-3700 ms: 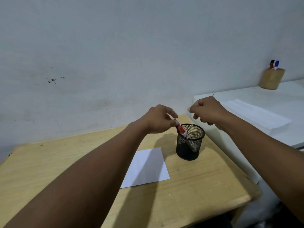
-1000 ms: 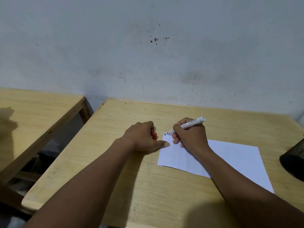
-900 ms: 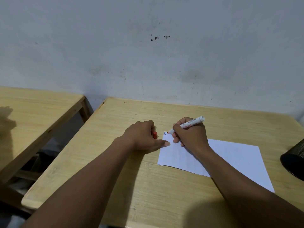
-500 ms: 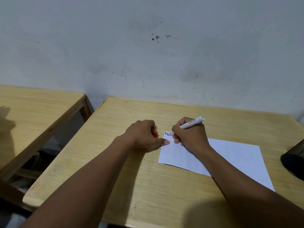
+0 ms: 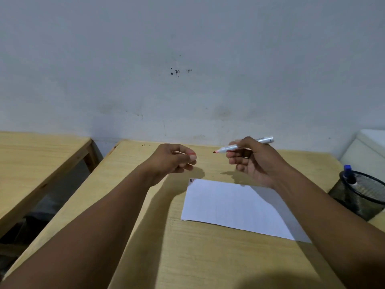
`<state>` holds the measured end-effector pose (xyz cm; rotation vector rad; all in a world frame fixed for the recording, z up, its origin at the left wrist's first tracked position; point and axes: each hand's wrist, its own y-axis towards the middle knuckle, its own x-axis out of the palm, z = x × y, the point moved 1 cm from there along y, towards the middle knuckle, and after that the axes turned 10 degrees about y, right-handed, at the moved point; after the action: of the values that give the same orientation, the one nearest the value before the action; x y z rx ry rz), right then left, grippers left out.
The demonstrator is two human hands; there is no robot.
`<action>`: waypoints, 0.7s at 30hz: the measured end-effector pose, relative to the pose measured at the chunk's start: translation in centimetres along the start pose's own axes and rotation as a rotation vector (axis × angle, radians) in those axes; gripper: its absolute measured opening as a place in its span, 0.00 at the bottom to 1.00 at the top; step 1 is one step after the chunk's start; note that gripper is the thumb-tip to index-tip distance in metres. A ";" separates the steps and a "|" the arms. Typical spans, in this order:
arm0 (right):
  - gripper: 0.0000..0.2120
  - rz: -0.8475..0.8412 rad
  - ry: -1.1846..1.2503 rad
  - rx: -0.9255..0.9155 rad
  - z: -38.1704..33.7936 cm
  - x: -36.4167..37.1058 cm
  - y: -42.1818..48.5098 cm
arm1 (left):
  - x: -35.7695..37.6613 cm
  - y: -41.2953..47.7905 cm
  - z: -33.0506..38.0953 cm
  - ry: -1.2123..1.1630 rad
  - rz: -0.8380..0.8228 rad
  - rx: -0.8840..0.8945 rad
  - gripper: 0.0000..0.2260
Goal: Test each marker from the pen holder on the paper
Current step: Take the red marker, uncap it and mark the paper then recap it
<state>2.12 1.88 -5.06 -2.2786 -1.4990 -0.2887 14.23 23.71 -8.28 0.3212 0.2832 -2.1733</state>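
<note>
Second wooden table left; possibly white cabinet right.

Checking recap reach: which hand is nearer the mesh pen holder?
Right. The right hand, holding the marker, is raised toward the pen holder side; the left hand hovers beyond the paper's far-left corner.

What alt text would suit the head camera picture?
A right hand holds an uncapped red-tipped marker above a white paper on a wooden table, while the left hand pinches its red cap. A black mesh pen holder stands at right.
</note>
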 end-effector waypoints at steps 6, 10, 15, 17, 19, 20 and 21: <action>0.08 0.046 -0.015 -0.098 -3.4 -2.8 -2.9 | 5.0 1.2 4.5 -0.165 -0.147 0.038 0.07; 0.08 0.071 -0.011 -0.137 -4.5 -4.6 -4.1 | 7.8 1.4 6.2 -0.198 -0.218 0.058 0.06; 0.08 0.088 0.000 -0.158 -4.8 -6.1 -4.7 | 10.0 1.4 7.6 -0.199 -0.275 0.078 0.07; 0.08 0.089 0.008 -0.165 -4.8 -6.5 -4.8 | 10.7 1.4 8.1 -0.193 -0.291 0.084 0.07; 0.08 0.077 0.012 -0.170 -4.8 -6.9 -5.0 | 11.4 1.4 8.5 -0.189 -0.299 0.092 0.07; 0.08 0.070 0.013 -0.175 -4.7 -7.0 -5.1 | 11.7 1.5 8.6 -0.186 -0.297 0.095 0.07; 0.08 0.065 0.016 -0.178 -4.6 -7.1 -5.1 | 12.0 1.5 8.8 -0.187 -0.292 0.097 0.06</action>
<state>-5.25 -4.24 -2.48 -2.4516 -1.4398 -0.4361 7.55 10.97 -4.11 0.1340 0.1243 -2.4904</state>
